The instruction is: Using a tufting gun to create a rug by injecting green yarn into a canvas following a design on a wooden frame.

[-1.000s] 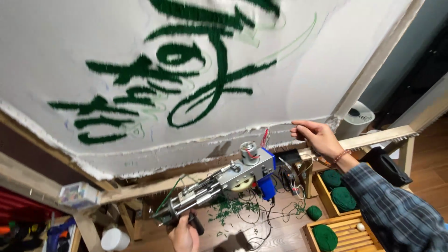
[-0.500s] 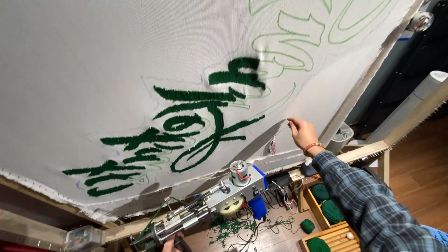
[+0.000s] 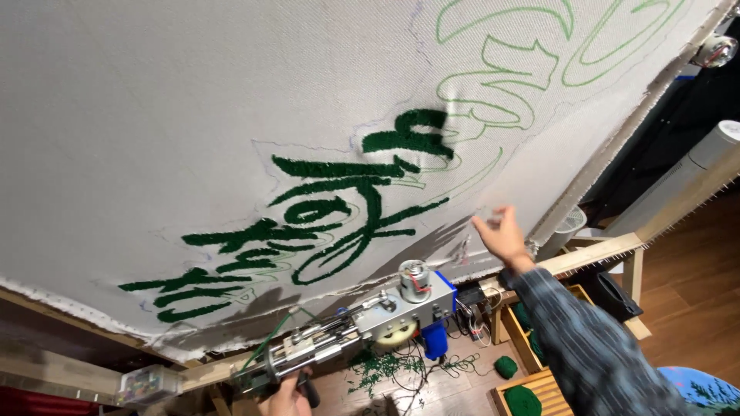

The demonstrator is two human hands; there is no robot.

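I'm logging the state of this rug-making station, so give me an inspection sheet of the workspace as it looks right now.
Surface: white cloth stretched on a wooden frame, tilted in view.
Job's things: tufted green lettering; outlined green shapes not filled; metal tufting gun below the cloth.
Clutter: green yarn scraps on the floor; yarn balls in wooden crates; clear box of pins.
Hands: left hand grips the gun's handle; right hand raised, open, blurred, near the cloth.
Cables: tangled wires under the frame.
Surroundings: wood floor; white fan.
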